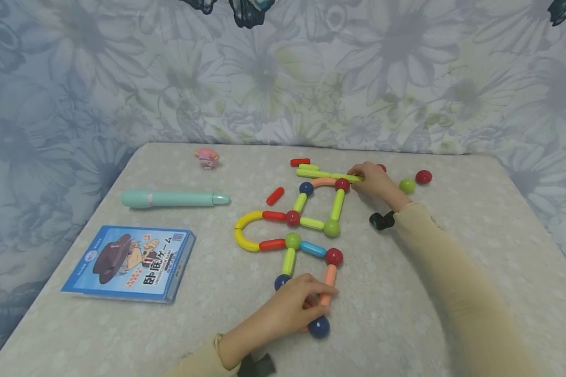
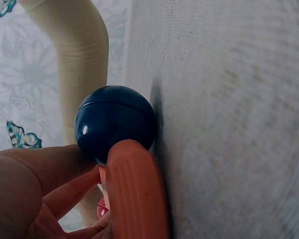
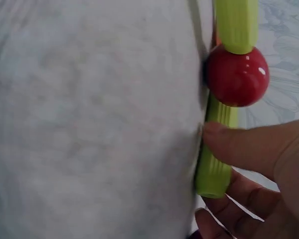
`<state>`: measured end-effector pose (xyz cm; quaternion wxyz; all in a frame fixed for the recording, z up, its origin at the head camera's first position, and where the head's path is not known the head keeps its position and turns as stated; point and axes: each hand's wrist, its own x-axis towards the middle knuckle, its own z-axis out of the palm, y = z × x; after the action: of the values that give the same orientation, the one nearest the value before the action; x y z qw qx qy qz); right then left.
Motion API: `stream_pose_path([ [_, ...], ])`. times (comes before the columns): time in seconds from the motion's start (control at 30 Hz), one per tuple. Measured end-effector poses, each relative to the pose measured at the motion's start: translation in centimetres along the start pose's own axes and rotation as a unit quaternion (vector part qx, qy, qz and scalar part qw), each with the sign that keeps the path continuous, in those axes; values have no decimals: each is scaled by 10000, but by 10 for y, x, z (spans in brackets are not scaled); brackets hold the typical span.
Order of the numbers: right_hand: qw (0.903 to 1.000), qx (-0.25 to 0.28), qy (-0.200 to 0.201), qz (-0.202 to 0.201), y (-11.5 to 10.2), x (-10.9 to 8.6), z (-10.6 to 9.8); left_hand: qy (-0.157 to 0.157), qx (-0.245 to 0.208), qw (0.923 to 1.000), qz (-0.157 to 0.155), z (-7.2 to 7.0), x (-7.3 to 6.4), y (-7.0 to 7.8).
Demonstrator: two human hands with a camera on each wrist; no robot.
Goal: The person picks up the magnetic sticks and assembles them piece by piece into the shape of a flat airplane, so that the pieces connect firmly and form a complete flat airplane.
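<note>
On the table lies a shape of magnetic sticks and balls, with yellow curved sticks [image 1: 246, 231] on its left side. My left hand [image 1: 292, 306] is at its lower end. The fingers grip an orange stick [image 1: 330, 275] while the thumb touches the dark blue ball [image 1: 318, 327] [image 2: 114, 124]; a curved orange stick [image 2: 137, 194] joins that ball in the left wrist view. At the far end my right hand [image 1: 374, 180] pinches the end of a long light green stick [image 1: 327, 174] [image 3: 213, 174], thumb on one side. A red ball [image 1: 342, 185] [image 3: 237, 75] sits beside it.
Loose red [image 1: 275, 196] and short green sticks [image 1: 308, 167] lie near the back. A green ball [image 1: 407, 186] and a red ball [image 1: 423, 177] rest at right. A pink toy [image 1: 207, 158], a mint tube [image 1: 174, 199] and a blue game box [image 1: 129, 263] are left.
</note>
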<state>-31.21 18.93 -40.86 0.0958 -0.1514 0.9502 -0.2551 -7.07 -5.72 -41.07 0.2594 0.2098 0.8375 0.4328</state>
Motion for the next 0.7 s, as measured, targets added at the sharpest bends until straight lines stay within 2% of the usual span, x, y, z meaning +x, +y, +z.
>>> stream_pose_path([
  [0.1, 9994, -260, 177, -146, 5, -1, 4, 23, 27, 10000, 18, 1, 1, 1],
  [0.17, 9965, -652, 207, -472, 8, -4, 6, 39, 40, 10000, 31, 2, 0, 1],
  [0.23, 9907, -1100, 171, -779, 9, -6, 5, 52, 44, 10000, 27, 1, 0, 1],
  [0.33, 9764, -1825, 88, -1153, 8, -10, 2, 67, 26, 10000, 13, 1, 0, 1],
  [0.47, 9577, -2610, -162, -1201, 7, -11, -3, 69, 16, 10000, -17, 0, -1, 1],
  [0.57, 9465, -2981, -420, -1165, 6, -11, -7, 60, 30, 10000, -47, 1, -1, 2],
  [0.63, 9446, -3035, -576, -1108, 6, -13, -10, 46, 21, 9999, -88, 1, -1, 2],
  [0.7, 9481, -2936, -765, -951, 6, -16, -12, 30, 24, 9999, -114, 1, -1, 2],
])
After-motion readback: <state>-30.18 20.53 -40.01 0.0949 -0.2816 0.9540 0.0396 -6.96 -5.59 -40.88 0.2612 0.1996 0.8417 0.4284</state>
